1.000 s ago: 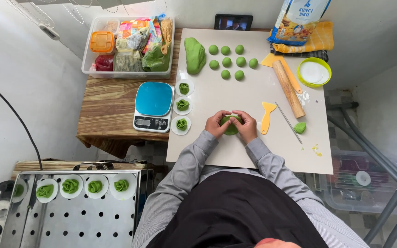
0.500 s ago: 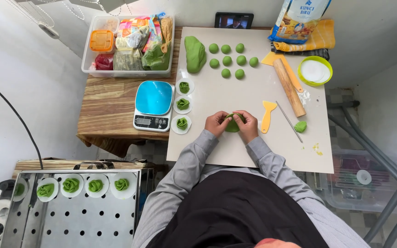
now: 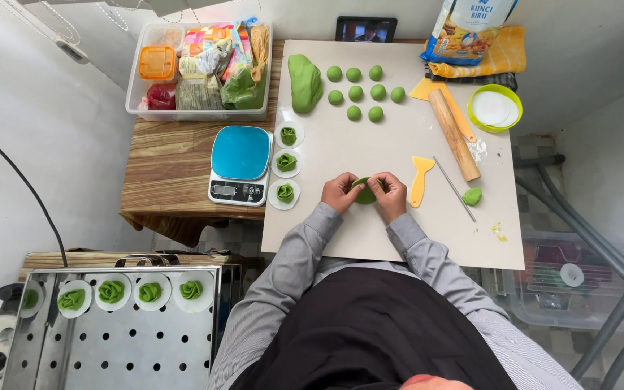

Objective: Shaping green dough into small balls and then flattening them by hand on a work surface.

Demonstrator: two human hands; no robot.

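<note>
Both hands sit together at the near middle of the pale work mat (image 3: 399, 238), the left hand (image 3: 339, 192) and right hand (image 3: 391, 196) pinching one green dough piece (image 3: 365, 191) between their fingertips, so both grips are closed on it. Compared with a second ago the piece reads differently: then it was a bunched, rounded lump under the fingers, now it shows as a flatter disc with an open face, edges held on either side. My reading is that the shaping has moved from pressing to folding or pleating the rim; the hands themselves have barely shifted on the mat. Just left of them, three folded green pieces on white paper rounds (image 3: 285, 162) stand in a column beside the blue kitchen scale (image 3: 240, 162). Farther up lie eight green dough balls (image 3: 361, 92) and a larger dough slab (image 3: 303, 81). A yellow scraper (image 3: 420, 179) and wooden rolling pin (image 3: 454, 133) lie to the right. The steamer tray (image 3: 110, 339) at lower left holds more finished pieces.
</note>
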